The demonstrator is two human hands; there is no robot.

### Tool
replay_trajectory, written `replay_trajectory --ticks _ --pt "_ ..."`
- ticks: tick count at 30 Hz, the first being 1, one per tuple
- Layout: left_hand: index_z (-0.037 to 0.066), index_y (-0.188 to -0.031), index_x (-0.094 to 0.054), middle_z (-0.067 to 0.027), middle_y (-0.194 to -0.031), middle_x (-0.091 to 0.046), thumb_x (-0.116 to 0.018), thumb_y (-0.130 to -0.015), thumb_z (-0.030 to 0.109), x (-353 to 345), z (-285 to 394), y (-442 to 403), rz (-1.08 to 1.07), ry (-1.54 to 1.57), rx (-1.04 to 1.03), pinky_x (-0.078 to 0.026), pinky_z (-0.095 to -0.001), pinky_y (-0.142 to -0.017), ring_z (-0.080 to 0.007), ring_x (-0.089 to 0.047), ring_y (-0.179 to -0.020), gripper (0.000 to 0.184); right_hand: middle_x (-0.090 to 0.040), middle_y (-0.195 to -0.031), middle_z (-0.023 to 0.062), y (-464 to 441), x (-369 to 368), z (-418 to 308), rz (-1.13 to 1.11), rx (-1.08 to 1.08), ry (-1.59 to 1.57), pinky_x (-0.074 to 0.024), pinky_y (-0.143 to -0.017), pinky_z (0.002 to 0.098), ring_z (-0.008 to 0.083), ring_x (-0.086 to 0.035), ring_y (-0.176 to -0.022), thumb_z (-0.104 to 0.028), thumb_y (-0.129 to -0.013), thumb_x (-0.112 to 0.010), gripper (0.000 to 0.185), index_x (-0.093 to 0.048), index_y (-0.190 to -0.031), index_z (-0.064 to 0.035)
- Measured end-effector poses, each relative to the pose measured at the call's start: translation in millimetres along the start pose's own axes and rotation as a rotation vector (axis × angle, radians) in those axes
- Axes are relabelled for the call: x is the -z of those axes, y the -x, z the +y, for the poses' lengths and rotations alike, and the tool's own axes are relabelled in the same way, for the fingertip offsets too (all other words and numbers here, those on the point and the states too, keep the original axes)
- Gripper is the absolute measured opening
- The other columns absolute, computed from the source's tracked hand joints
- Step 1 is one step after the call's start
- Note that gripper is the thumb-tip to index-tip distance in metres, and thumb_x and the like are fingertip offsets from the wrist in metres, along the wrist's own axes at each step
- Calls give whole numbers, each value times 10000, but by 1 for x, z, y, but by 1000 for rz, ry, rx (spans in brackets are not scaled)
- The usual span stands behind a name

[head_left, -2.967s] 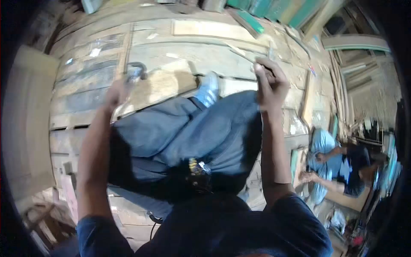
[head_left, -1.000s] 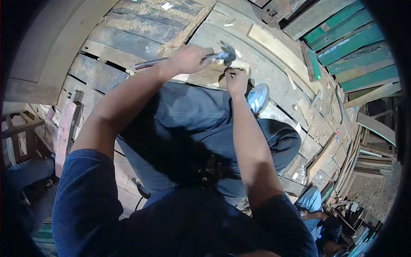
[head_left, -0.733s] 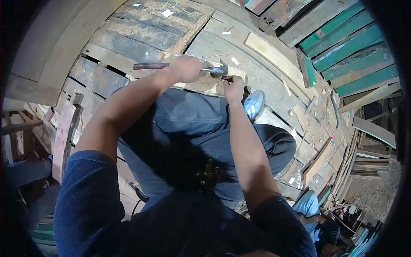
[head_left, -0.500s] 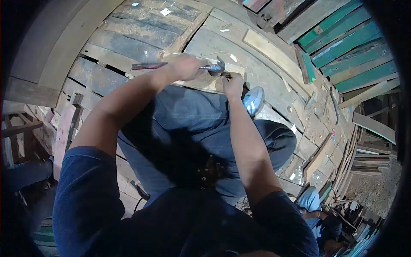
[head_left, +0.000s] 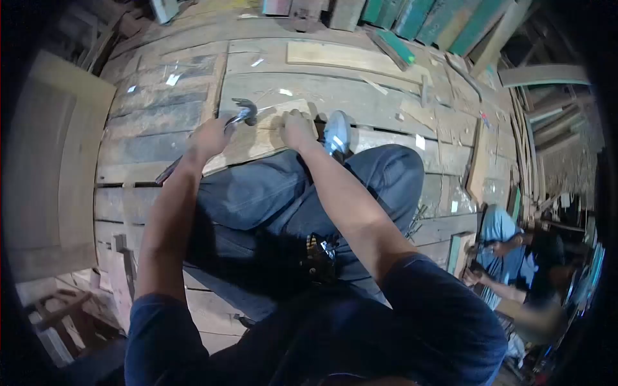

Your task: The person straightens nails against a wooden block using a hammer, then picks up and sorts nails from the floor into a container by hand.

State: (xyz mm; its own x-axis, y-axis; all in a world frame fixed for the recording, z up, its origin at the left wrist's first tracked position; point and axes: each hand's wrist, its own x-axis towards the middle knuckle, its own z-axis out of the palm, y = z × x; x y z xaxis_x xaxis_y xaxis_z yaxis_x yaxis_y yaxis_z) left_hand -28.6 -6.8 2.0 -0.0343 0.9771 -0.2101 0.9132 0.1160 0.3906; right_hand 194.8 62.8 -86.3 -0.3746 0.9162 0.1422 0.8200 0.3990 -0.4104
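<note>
Weathered floorboards (head_left: 154, 146) carry a pale board (head_left: 256, 139), inward of their left edge, seemingly steadied by the right hand's (head_left: 297, 132) bent fingers, any pinched item indiscernible, while the left hand (head_left: 211, 137) grips the hammer (head_left: 243, 114), leaving its head free.

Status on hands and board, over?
Left hand gripping hammer. Right hand on board, fingertips unclear. Shoe close beside board's right end.
</note>
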Motion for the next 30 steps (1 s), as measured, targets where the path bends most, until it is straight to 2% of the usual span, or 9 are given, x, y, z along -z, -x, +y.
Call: replay_trajectory --ticks 2,5,8,12,16,20,23,26,30 --pt "123 -1208 -518 -215 -1057 -606 -473 -897 315 -4 -8 -7 -15 25 -56 -440 -454 -853 -394 -561 -1008 368 -612 -919 209 -7 43 -16 -233 -132 -251 -464 -781 440 367 -583 -940 -167 -776 -597 206 -624 -928 -31" --pt "49 -1227 -502 -247 -1089 -590 -480 -901 304 -22 -30 -18 112 53 -244 -425 -425 -887 -403 -549 -1048 415 -626 -832 127 5 106 -23 -6 67 -658 -466 -729 342 222 -600 -789 -191 -789 -666 232 -591 -886 6" --pt "5 -1202 -511 -256 -1055 -599 -484 -910 308 -35 -44 -31 56 68 -179 -434 -407 -869 -392 -569 -1022 422 -609 -817 41 43 206 -25 -103 105 -1455 -462 -711 250 115 -582 -789 -131 -854 -610 222 -614 -1027 7" --pt "39 -1108 -540 -231 -918 -601 -450 -940 336 -6 -3 -13 -118 109 -29 -441 -405 -772 -334 -596 -876 352 -596 -865 69 125 280 44 126 -24 -1675 -489 -720 259 136 -580 -779 -151 -891 -547 277 -554 -1119 7" --pt "-24 -1114 -531 -199 -827 -604 -469 -932 300 -15 -17 -18 -51 93 -116 -456 -394 -671 -312 -609 -742 377 -603 -873 83 228 291 136 542 -629 -1391 -478 -792 303 162 -580 -789 -161 -915 -536 207 -539 -1068 -21" --pt "-13 -1088 -541 -158 -770 -590 -455 -938 323 -27 -37 -26 -8 101 -146 -453 -367 -614 -245 -588 -669 377 -602 -780 25 357 234 241 436 -1013 -549 -408 -654 219 82 -536 -739 -168 -856 -625 126 -610 -868 -43" --pt "-1 -1108 -543 -168 -798 -596 -463 -934 335 -24 -37 -26 -49 57 -107 -455 -363 -654 -256 -598 -716 386 -587 -725 14 419 183 260 534 -1084 -768 -426 -599 236 102 -543 -669 -74 -783 -652 109 -557 -807 -24" --pt "26 -1193 -528 -194 -928 -613 -443 -930 382 -24 -41 -27 -87 28 -51 -459 -386 -714 -295 -611 -812 451 -622 -773 92 448 125 269 532 -1124 -600 -473 -686 298 166 -595 -748 -78 -789 -592 175 -571 -933 19" --pt "50 -1226 -521 -229 -1115 -583 -406 -926 461 -24 -47 -30 -37 -159 -45 -430 -452 -838 -403 -564 -999 522 -614 -874 263 421 112 241 376 -1392 -372 -457 -761 460 424 -592 -867 -328 -815 -568 396 -519 -998 20"
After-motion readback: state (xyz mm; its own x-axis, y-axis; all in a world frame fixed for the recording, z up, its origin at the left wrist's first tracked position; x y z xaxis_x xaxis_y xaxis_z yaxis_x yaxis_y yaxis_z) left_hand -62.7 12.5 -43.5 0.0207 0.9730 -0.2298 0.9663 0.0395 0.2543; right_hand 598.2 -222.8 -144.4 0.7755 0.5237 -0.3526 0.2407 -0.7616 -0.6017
